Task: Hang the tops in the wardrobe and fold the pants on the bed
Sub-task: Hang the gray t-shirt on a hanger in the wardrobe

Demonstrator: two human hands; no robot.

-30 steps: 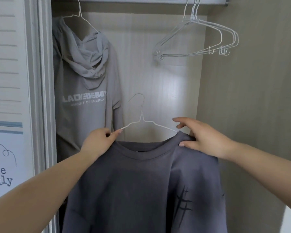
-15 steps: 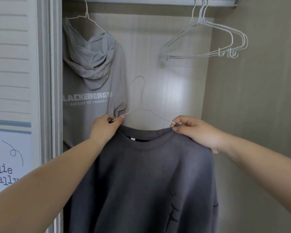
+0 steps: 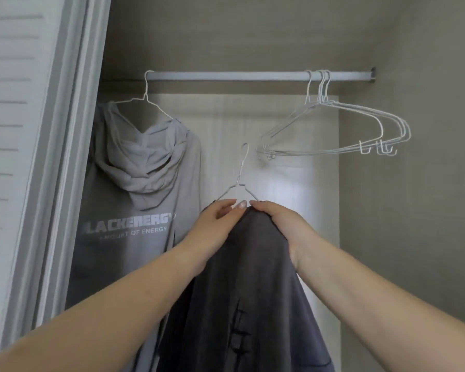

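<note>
A rail (image 3: 226, 76) runs across the upper part of the wardrobe, from behind the door frame (image 3: 65, 157) at the left to the side wall (image 3: 414, 183) at the right. A hooded top (image 3: 142, 183) hangs on a hanger from the rail's left end, just beside the frame. Several bare hangers (image 3: 333, 130) hang bunched near the rail's right end. Between these two, below the rail and in front of the back panel, the left hand (image 3: 215, 224) and right hand (image 3: 277, 221) meet side by side at the top of a sweatshirt (image 3: 247, 291), which drops down between the forearms. A hanger (image 3: 240, 181) rises from the hands, its hook well below the rail; its shoulders seem hidden inside the sweatshirt.
</note>
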